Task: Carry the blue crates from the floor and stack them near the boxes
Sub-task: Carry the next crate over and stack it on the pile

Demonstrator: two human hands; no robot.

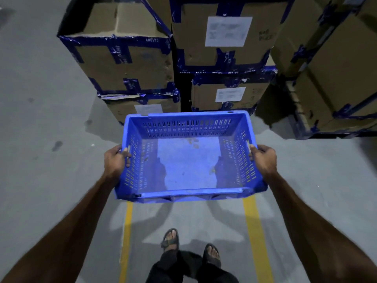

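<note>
Hands, left [115, 160] and right [264, 158], grip blue crate [187, 158], seemingly empty, before boxes [130, 64].

The crate [188, 158] hangs above the floor [40, 119], with the left hand [115, 162] on its left wall and the right hand [264, 159] on its right wall. Beyond its far wall stand stacked boxes [126, 64], more to the right. Behind it, nearer the person, two feet [191, 245] stand between two floor lines [254, 231].
</note>
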